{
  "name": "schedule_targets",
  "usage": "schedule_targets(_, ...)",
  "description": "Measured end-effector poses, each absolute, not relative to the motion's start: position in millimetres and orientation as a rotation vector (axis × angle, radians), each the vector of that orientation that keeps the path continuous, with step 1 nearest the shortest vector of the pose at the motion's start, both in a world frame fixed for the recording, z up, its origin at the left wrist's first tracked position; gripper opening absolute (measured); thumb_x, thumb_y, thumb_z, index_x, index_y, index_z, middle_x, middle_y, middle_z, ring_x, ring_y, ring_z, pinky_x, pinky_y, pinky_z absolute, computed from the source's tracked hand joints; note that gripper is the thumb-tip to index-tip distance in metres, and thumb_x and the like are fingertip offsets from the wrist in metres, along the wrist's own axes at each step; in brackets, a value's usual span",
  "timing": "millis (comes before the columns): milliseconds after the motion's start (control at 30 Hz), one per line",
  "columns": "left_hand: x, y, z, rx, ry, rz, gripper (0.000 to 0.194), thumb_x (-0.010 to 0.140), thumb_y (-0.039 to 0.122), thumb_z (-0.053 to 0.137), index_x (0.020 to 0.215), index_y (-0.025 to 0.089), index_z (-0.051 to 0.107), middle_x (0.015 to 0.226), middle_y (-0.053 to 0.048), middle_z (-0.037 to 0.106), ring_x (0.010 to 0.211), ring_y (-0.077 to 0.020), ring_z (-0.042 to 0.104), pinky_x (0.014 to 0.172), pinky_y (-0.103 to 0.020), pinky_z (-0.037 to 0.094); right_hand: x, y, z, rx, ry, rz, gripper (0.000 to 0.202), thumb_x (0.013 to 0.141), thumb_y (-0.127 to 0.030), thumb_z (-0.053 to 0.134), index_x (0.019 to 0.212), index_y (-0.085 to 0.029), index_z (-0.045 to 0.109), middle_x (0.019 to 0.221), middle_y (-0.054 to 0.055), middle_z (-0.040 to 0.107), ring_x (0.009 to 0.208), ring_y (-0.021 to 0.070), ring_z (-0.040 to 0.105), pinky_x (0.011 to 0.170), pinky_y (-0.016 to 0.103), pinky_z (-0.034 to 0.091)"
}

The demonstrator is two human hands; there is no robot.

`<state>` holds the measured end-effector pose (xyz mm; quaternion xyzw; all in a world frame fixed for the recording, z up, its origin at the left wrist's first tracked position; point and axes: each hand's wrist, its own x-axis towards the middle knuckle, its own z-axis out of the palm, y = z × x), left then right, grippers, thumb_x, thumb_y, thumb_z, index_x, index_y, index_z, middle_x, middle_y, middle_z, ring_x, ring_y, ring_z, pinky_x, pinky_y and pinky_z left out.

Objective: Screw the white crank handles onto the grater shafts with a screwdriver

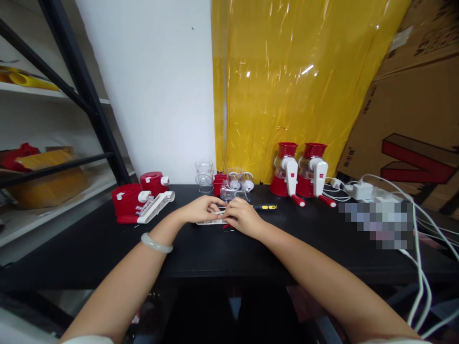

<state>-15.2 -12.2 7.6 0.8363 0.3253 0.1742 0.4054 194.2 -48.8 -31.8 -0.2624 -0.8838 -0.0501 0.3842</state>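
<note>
On the black table before me, a long white plastic piece [208, 222], shaped like a grater's crank arm, lies low between my hands. My left hand [202, 209], with a pale bangle at the wrist, has its thumb and fingers curled closed on this piece. From the other side my right hand [244, 217] bends its fingers over the same piece, pinching near my left fingertips. Any small part between the fingertips is hidden. Under the right hand a bit of red [228, 226] shows. Just behind it lies a screwdriver with a black and yellow handle [267, 207].
Clear plastic housings [204, 174] and grater drums [247, 181] stand at the back. Two assembled red-and-white rotary graters [283, 184] are right of them. Red bases [127, 203] with a white arm [156, 208] sit left. White cables [412, 258] and chargers [362, 190] crowd the right end.
</note>
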Motion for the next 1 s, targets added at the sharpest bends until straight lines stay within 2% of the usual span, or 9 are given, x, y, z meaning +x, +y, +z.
schedule_targets(200, -14, -9, 3, 2.121, 0.843, 0.487, 0.054, 0.069, 0.026, 0.074, 0.118, 0.008, 0.06, 0.084, -0.008, 0.073, 0.075, -0.0177, 0.068, 0.072, -0.028, 0.051, 184, -61, -29, -0.632, -2.28, -0.193, 0.008, 0.088, -0.027, 0.063, 0.089, -0.022, 0.069, 0.092, 0.005, 0.068, 0.092, 0.0183, 0.056, 0.083, 0.033, 0.042)
schedule_targets(333, -15, -8, 3, 2.124, 0.833, 0.505, 0.053, 0.07, 0.027, 0.073, 0.118, 0.009, 0.061, 0.082, -0.007, 0.072, 0.073, -0.017, 0.068, 0.07, -0.027, 0.051, 183, -68, -24, -0.649, -2.26, -0.209, 0.005, 0.086, -0.02, 0.061, 0.088, -0.021, 0.066, 0.093, 0.006, 0.067, 0.092, 0.0184, 0.056, 0.083, 0.033, 0.043)
schedule_targets(533, -18, -4, 5, 2.235, 0.931, 0.522, 0.049, 0.07, 0.028, 0.072, 0.116, 0.011, 0.065, 0.078, -0.006, 0.072, 0.07, -0.0162, 0.067, 0.067, -0.026, 0.05, 201, -57, -19, -0.742, -2.262, -0.02, 0.009, 0.078, -0.01, 0.061, 0.078, -0.019, 0.061, 0.076, 0.002, 0.063, 0.074, 0.014, 0.057, 0.07, 0.025, 0.045)
schedule_targets(667, -19, -3, 4, 2.247, 0.954, 0.507, 0.048, 0.071, 0.028, 0.07, 0.117, 0.012, 0.065, 0.084, -0.007, 0.073, 0.072, -0.0168, 0.067, 0.067, -0.026, 0.05, 209, -48, -21, -0.845, -2.327, 0.093, 0.008, 0.076, -0.01, 0.065, 0.075, -0.017, 0.065, 0.071, 0.0, 0.062, 0.062, 0.0101, 0.055, 0.06, 0.021, 0.041)
schedule_targets(867, -19, -6, 8, 2.31, 0.981, 0.478, 0.05, 0.072, 0.028, 0.069, 0.119, 0.012, 0.064, 0.086, -0.008, 0.074, 0.076, -0.019, 0.068, 0.07, -0.028, 0.051, 213, -45, -18, -0.843, -2.442, 0.195, 0.014, 0.076, -0.008, 0.065, 0.082, -0.017, 0.073, 0.082, 0.004, 0.072, 0.073, 0.0135, 0.064, 0.072, 0.024, 0.047)
schedule_targets(1000, -18, -7, 9, 2.304, 0.983, 0.472, 0.05, 0.071, 0.028, 0.069, 0.118, 0.011, 0.065, 0.087, -0.009, 0.073, 0.077, -0.0193, 0.068, 0.07, -0.028, 0.051, 214, -45, -17, -0.872, -2.458, 0.275, 0.017, 0.076, -0.007, 0.064, 0.085, -0.017, 0.075, 0.083, 0.005, 0.073, 0.072, 0.0137, 0.065, 0.07, 0.024, 0.048)
